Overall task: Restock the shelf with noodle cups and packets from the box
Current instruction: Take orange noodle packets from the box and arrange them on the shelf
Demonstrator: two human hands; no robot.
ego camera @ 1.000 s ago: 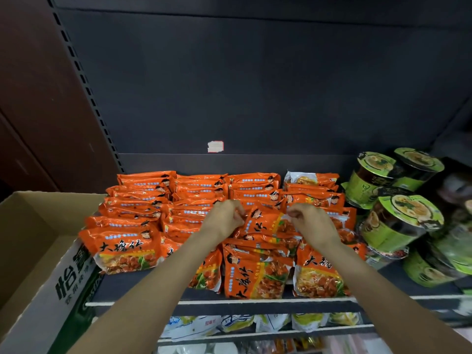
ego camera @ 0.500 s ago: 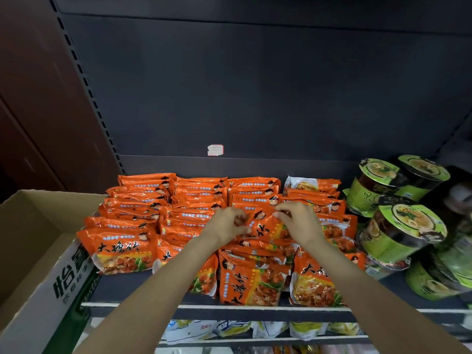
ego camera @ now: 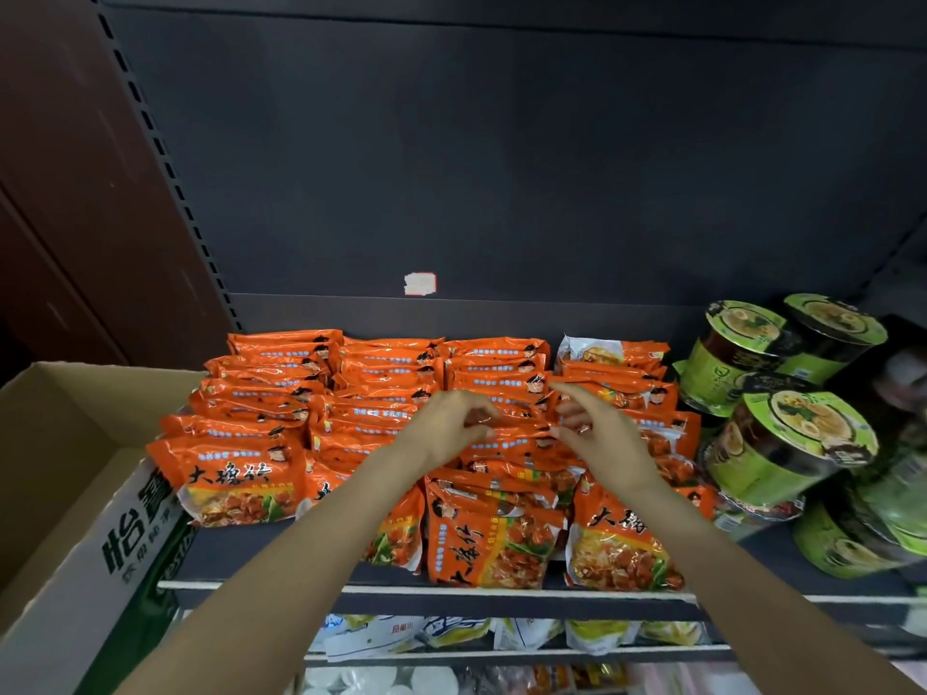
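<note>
At the shelf point(ego camera: 451, 591) edge both forearms reach in over the orange noodle packets point(ego camera: 281, 393). The left hand point(ego camera: 444, 433) hovers with loosely curled fingers, its grip holding nothing; the right hand point(ego camera: 599, 436) likewise, fingers spread wide. Left sits the cardboard box point(ego camera: 65, 534); farther right, green noodle cups point(ego camera: 782, 443) lie stacked.

glossy plastic pkts point(ego camera: 281, 388), matt cardboard box point(ego camera: 75, 494)

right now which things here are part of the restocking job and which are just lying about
Part of the job:
orange noodle packets
green noodle cups
cardboard box
shelf
left hand and right hand, both over the packets

Lying about:
white label on the back panel
pale packets on the shelf below
</note>
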